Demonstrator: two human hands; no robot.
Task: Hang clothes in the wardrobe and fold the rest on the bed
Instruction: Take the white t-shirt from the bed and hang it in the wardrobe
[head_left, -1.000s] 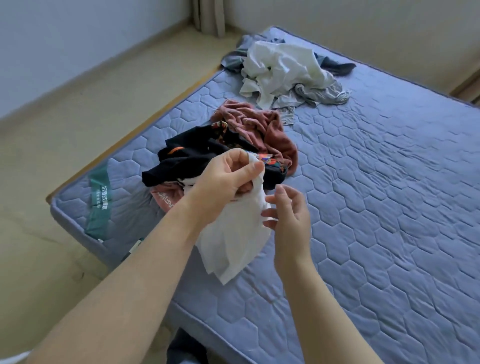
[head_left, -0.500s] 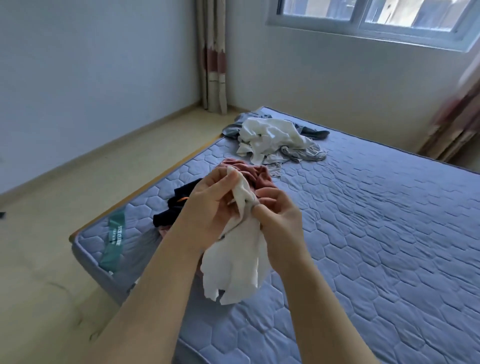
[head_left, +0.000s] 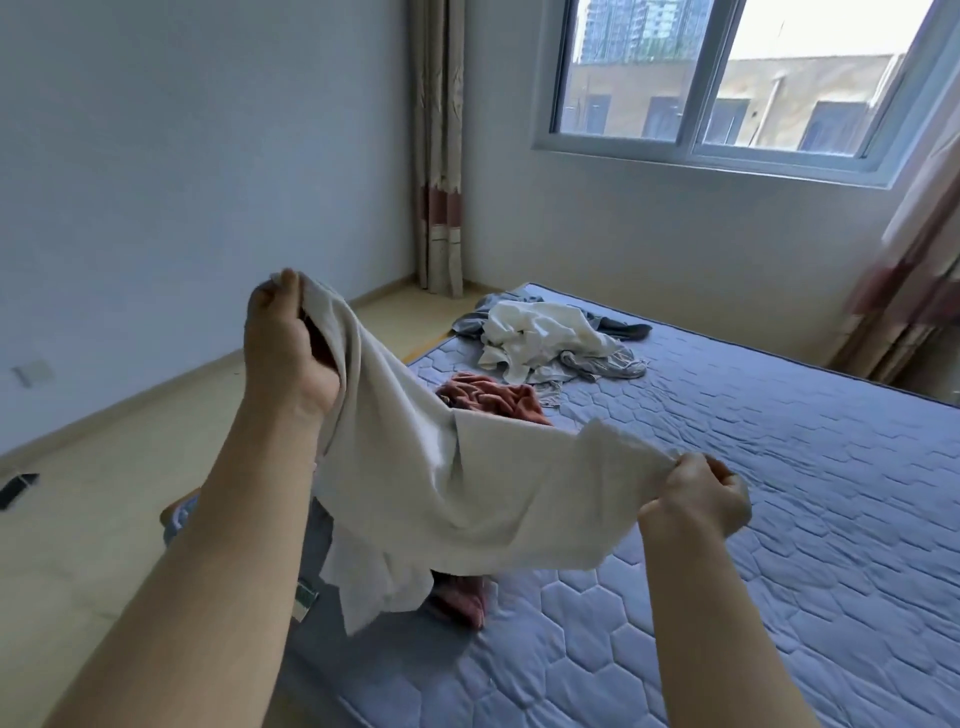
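A white garment is stretched in the air between my two hands, above the near corner of the bed. My left hand grips one end, raised high on the left. My right hand pinches the other end, lower on the right. Below the garment lies a pink-brown piece of clothing, partly hidden by it. A pile of white and grey clothes sits further back on the blue quilted mattress. No wardrobe is in view.
Pale floor runs along the bed's left side, with a small dark object on it. A curtain hangs in the far corner. A window fills the back wall, with another curtain at the right.
My hands have moved apart and spread the white garment out; the left hand rose. The view has tilted up, showing the window and walls.
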